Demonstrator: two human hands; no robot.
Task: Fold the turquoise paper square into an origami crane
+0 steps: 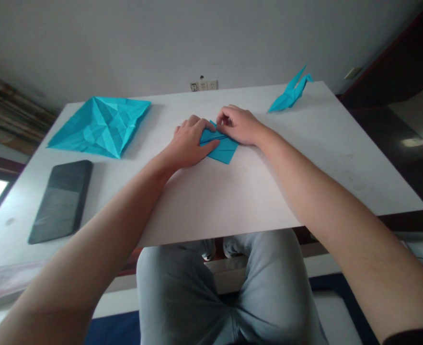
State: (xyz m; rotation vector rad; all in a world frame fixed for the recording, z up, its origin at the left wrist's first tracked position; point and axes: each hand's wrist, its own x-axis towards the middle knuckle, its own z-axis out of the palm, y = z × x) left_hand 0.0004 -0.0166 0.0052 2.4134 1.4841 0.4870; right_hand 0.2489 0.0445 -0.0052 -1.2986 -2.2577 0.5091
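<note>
Two legs in faded grey jeans (177, 292) sit at the near edge of the scene, with the left forearm (99, 249) and right forearm (333, 215) reaching over them from either side. A dark sleeve (412, 337) shows at the near right corner. Both forearms cross the near edge of a white table (211, 201) and meet around a small piece of folded blue paper (225, 154), which lies on the tabletop near the middle, toward the far side. The left hand (189, 143) rests on the left part of the paper, its thumb set well apart from the forefinger, both touching the sheet. The right hand (242, 125) is at the far right part of the paper, fingers curled and the tips of thumb and forefinger close together; I cannot tell whether a layer is caught between them.

On the left of the table, a large creased blue sheet (103, 127) lies toward the far side, and a dark flat device (62, 201) lies nearer than it. At the far right stands a blue paper crane (290, 96). Beyond the table's far edge, sockets (204, 86) are set in a pale wall (161, 43).
</note>
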